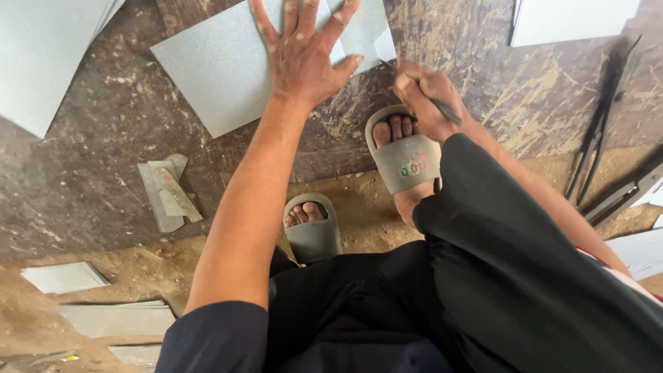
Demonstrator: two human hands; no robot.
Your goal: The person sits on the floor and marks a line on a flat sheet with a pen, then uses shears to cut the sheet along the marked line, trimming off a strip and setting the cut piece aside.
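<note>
My left hand [304, 55] lies flat with fingers spread on a grey metal sheet [221, 69] that rests on the worn dark work board [103, 131]. My right hand [428, 100] is closed around a thin dark scriber [442, 109], its tip near the sheet's near right corner. That hand hovers just above my right foot in a grey sandal [406, 160]. My left foot in a grey sandal [312, 231] rests on the dirt floor below.
More grey sheets lie at the top left [41, 55] and top right [566, 21]. Small metal offcuts [166, 193] sit on the board; other scraps [117, 318] lie on the dirt. Long dark shears [601, 131] lie at the right.
</note>
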